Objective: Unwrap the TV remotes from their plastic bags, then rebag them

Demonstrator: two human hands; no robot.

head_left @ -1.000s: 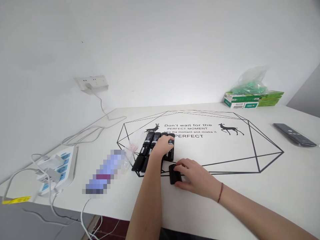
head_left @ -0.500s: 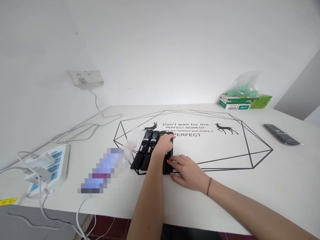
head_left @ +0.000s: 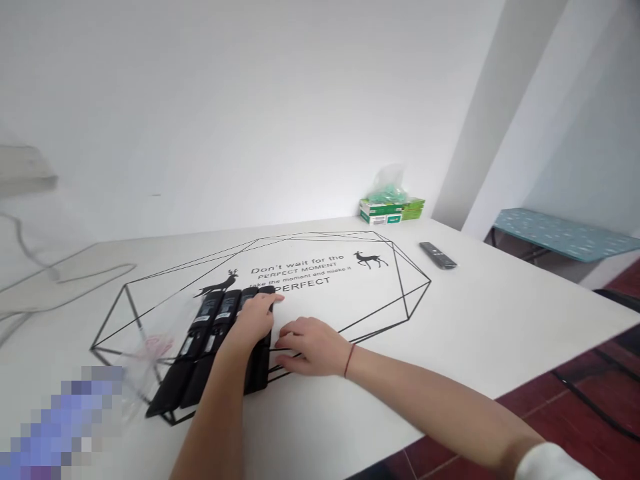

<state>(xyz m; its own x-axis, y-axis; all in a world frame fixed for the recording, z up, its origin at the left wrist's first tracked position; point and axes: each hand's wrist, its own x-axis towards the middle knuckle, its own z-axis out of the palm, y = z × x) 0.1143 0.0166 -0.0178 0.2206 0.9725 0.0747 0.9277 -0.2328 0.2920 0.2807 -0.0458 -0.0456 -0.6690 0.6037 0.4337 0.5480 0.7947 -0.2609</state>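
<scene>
Several black remotes [head_left: 200,333] lie side by side on the white table [head_left: 475,320], over its printed line drawing. My left hand [head_left: 256,315] lies on top of the rightmost remote [head_left: 260,367], fingers curled over its far end. Just to the right is my right hand [head_left: 310,343], flat on the table with its fingers stretched out. Its fingertips touch the side of that same remote. A red string circles my right wrist.
Another black remote [head_left: 438,255] lies alone at the far right. Green boxes with a plastic bag on top [head_left: 392,205] stand at the back by the wall. A clear plastic bag [head_left: 145,347] lies left of the row. White cables [head_left: 60,280] trail at far left. A teal bench [head_left: 560,233] stands beyond the table's right edge.
My right hand slid a small black piece against the rightmost remote and now rests beside it. My head has turned right, so the power strip and wall socket have left the view.
</scene>
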